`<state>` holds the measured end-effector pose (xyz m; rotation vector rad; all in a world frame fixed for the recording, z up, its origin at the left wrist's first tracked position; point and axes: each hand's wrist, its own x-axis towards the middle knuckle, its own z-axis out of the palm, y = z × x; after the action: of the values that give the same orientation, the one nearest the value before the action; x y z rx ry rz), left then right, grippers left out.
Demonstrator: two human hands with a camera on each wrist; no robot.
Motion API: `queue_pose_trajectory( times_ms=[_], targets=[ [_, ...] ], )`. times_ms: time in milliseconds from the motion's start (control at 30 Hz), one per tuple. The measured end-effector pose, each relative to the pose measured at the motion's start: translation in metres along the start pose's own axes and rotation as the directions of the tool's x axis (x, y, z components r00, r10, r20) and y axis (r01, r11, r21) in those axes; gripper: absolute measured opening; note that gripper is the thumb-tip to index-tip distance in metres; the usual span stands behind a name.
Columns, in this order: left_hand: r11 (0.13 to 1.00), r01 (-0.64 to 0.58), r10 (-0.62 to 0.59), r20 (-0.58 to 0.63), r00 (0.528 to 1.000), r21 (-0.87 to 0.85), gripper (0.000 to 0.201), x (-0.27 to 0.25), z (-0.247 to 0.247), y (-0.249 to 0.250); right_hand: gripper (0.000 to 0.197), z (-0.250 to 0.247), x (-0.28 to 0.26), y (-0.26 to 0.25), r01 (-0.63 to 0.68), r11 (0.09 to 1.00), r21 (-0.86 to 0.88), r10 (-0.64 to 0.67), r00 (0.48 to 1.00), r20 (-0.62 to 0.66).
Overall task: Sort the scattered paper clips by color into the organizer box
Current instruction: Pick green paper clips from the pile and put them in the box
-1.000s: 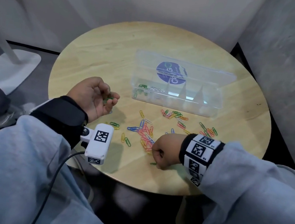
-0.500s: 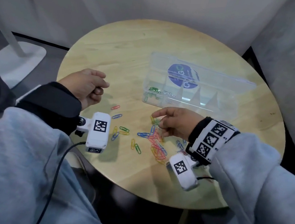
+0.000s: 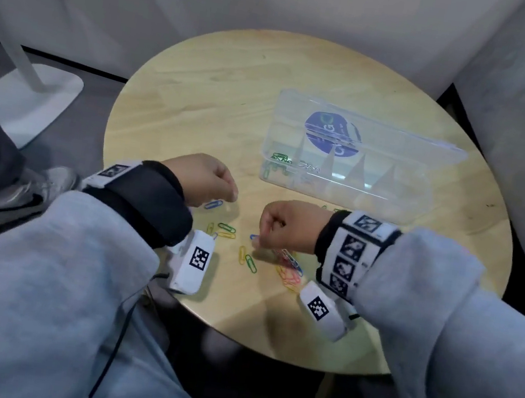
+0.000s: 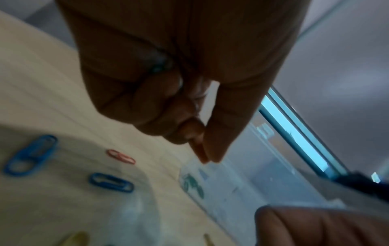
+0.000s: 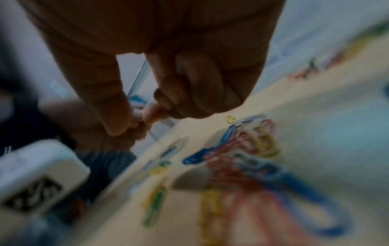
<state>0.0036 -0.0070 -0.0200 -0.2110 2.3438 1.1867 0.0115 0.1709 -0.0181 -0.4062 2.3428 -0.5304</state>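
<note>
The clear organizer box (image 3: 391,183) stands open on the round wooden table (image 3: 200,105), with green clips (image 3: 280,159) in its leftmost compartment and silver ones (image 3: 308,166) beside them. My left hand (image 3: 233,194) hovers curled over a blue clip (image 3: 213,204). In the left wrist view the left hand (image 4: 207,160) has thumb and forefinger tips together, and a green clip (image 4: 157,68) peeks from its curled fingers. My right hand (image 3: 258,240), a fist, pinches the end of a blue clip (image 3: 253,237). The right wrist view is blurred.
Loose green and yellow clips (image 3: 226,229) lie between my hands, and a mixed pile (image 3: 290,270) lies under my right wrist. Walls close in behind and to the right. A white stand base (image 3: 29,98) and a shoe (image 3: 15,194) are on the floor at left.
My left hand turned palm-down, closed on its green clips and moved right. My right hand rose from the front edge toward the box, then came down left onto the loose clips.
</note>
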Motion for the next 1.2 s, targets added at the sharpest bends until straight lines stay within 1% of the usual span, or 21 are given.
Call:
queue_pose_trajectory(
  times_ms=[33, 67, 100, 200, 267, 367, 433, 500, 600, 667, 733, 767, 833, 900, 1000, 1067, 1100, 1133, 1200],
  targets=[
    [0.995, -0.004, 0.003, 0.008, 1.000, 0.105, 0.012, -0.001, 0.004, 0.002, 0.020, 0.003, -0.003, -0.004, -0.001, 0.985, -0.172, 0.000, 1.000, -0.003],
    [0.983, -0.006, 0.007, 0.000, 1.000, 0.183, 0.007, -0.003, 0.007, 0.003, 0.022, 0.006, -0.005, -0.008, -0.011, 0.959, -0.282, 0.011, 1.000, -0.003],
    [0.967, -0.006, 0.011, -0.015, 1.000, 0.253, 0.006, -0.004, 0.010, 0.005, 0.024, 0.009, -0.006, -0.011, -0.024, 0.940, -0.341, 0.026, 1.000, 0.000],
    [0.902, -0.005, 0.014, -0.018, 1.000, 0.431, 0.012, -0.005, 0.020, 0.008, 0.028, 0.018, -0.003, -0.016, -0.034, 0.925, -0.379, 0.048, 0.999, 0.026],
    [0.852, 0.006, -0.004, -0.005, 1.000, 0.524, 0.013, -0.003, 0.025, 0.006, 0.022, 0.023, 0.003, -0.018, -0.040, 0.918, -0.394, 0.062, 0.997, 0.044],
    [0.796, 0.012, -0.024, 0.012, 1.000, 0.605, 0.014, 0.001, 0.030, 0.004, 0.003, 0.028, 0.008, -0.019, -0.040, 0.912, -0.408, 0.064, 0.997, 0.047],
    [0.773, 0.001, -0.022, 0.025, 0.999, 0.634, 0.017, 0.002, 0.032, 0.004, 0.008, 0.026, 0.006, -0.017, -0.039, 0.921, -0.387, 0.067, 0.996, 0.057],
    [0.753, -0.007, -0.029, 0.044, 0.999, 0.658, 0.019, 0.003, 0.032, 0.004, 0.009, 0.021, 0.001, -0.012, -0.039, 0.941, -0.337, 0.062, 0.996, 0.057],
    [0.742, -0.015, -0.032, 0.057, 0.998, 0.670, 0.007, 0.003, 0.032, 0.006, 0.006, 0.007, -0.004, 0.002, -0.052, 0.984, -0.168, 0.053, 0.999, 0.000],
    [0.739, -0.009, -0.043, 0.060, 0.997, 0.674, 0.019, 0.003, 0.033, 0.006, 0.012, -0.006, -0.007, 0.017, -0.064, 0.998, 0.013, 0.064, 0.995, -0.070],
    [0.739, -0.010, -0.050, 0.069, 0.996, 0.673, 0.024, 0.002, 0.034, 0.006, 0.021, -0.018, -0.014, 0.035, -0.098, 0.979, 0.179, 0.120, 0.985, -0.120],
    [0.737, -0.011, -0.053, 0.074, 0.996, 0.676, 0.023, 0.003, 0.035, 0.006, 0.024, -0.023, -0.019, 0.044, -0.116, 0.959, 0.257, 0.155, 0.978, -0.140],
    [0.738, -0.029, -0.044, 0.092, 0.995, 0.674, 0.016, 0.003, 0.036, 0.005, 0.027, -0.027, -0.029, 0.064, -0.143, 0.902, 0.407, 0.228, 0.959, -0.170],
    [0.775, -0.049, -0.030, 0.113, 0.993, 0.630, 0.009, 0.002, 0.036, 0.007, 0.028, -0.028, -0.039, 0.082, -0.132, 0.823, 0.552, 0.277, 0.942, -0.189],
    [0.890, -0.075, 0.008, 0.149, 0.989, 0.450, 0.014, 0.004, 0.030, 0.009, 0.028, -0.027, -0.051, 0.100, -0.057, 0.643, 0.764, 0.335, 0.918, -0.214],
    [0.968, -0.060, 0.016, 0.179, 0.984, 0.244, 0.020, 0.005, 0.027, 0.012, 0.027, -0.028, -0.056, 0.108, -0.006, 0.524, 0.852, 0.358, 0.909, -0.215],
    [0.991, -0.033, 0.009, 0.187, 0.982, 0.128, 0.021, 0.006, 0.026, 0.014, 0.027, -0.029, -0.058, 0.110, 0.014, 0.481, 0.876, 0.363, 0.907, -0.214],
    [1.000, -0.001, -0.002, 0.184, 0.983, 0.018, 0.022, 0.006, 0.026, 0.016, 0.028, -0.030, -0.058, 0.112, 0.028, 0.450, 0.893, 0.375, 0.901, -0.218],
    [0.984, 0.052, -0.025, 0.157, 0.987, -0.170, 0.026, 0.005, 0.028, 0.020, 0.030, -0.032, -0.058, 0.116, 0.038, 0.423, 0.905, 0.418, 0.879, -0.232]
  ],
)
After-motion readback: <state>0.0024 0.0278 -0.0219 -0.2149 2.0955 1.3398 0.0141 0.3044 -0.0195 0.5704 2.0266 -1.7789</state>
